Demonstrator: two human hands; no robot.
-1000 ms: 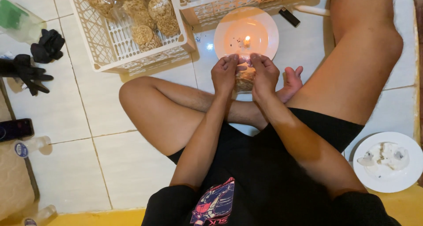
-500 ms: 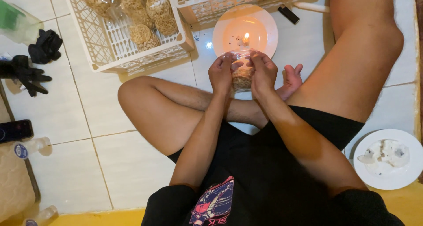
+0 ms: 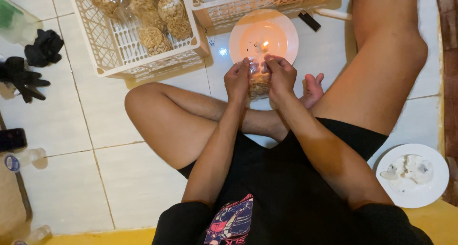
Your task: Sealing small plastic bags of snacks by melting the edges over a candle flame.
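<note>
Both hands pinch same clear snack bag (image 3: 259, 85), now lifted slightly closer to candle flame (image 3: 265, 44) than half second ago. Left hand (image 3: 237, 78) grips bag's left top edge, right hand (image 3: 280, 75) grips right. Bag holds round tan crackers, sits above crossed legs. Beyond: white plate (image 3: 286, 32) under candle. Far left: white crate (image 3: 114, 49) with similar bags.

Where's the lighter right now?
In the head view, the black lighter lies on the floor tile at top, right of the candle plate, beside the white crate.
</note>
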